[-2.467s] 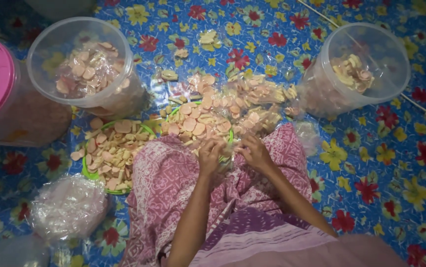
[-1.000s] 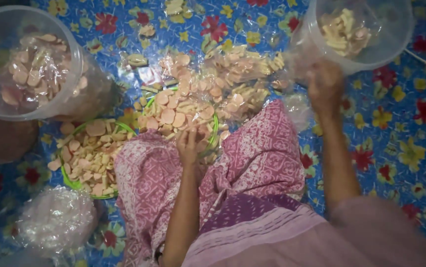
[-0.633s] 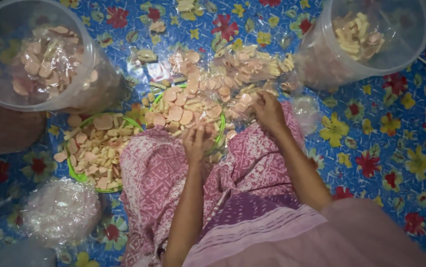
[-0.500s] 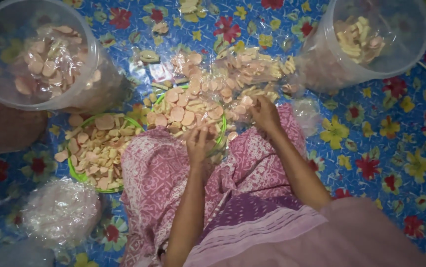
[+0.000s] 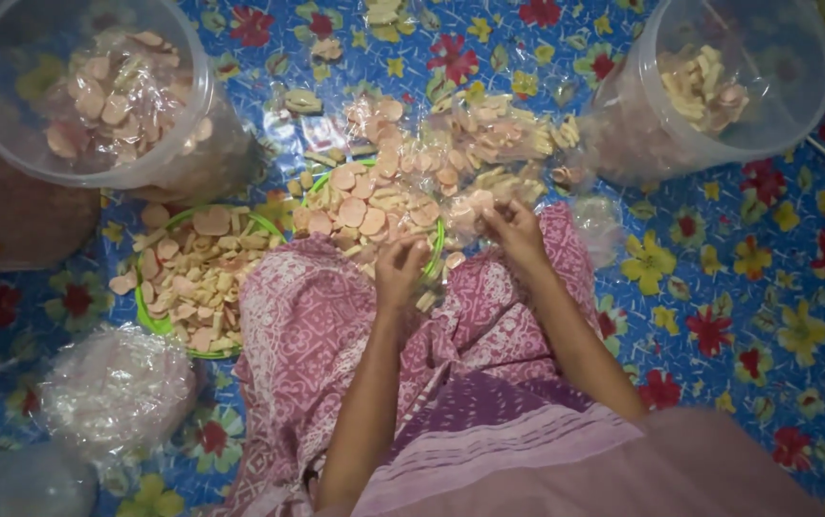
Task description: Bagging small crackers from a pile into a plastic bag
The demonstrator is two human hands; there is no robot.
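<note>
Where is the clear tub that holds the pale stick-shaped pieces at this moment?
In the head view, the clear tub stands at the top right on the blue flowered mat, beyond the right hand and just right of the loose pile of crackers.

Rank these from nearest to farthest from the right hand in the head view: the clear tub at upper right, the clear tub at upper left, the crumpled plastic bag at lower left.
From the right hand:
1. Upper-right tub, beyond the hand.
2. Upper-left tub, across the pile.
3. Plastic bag, by the left knee.
</note>
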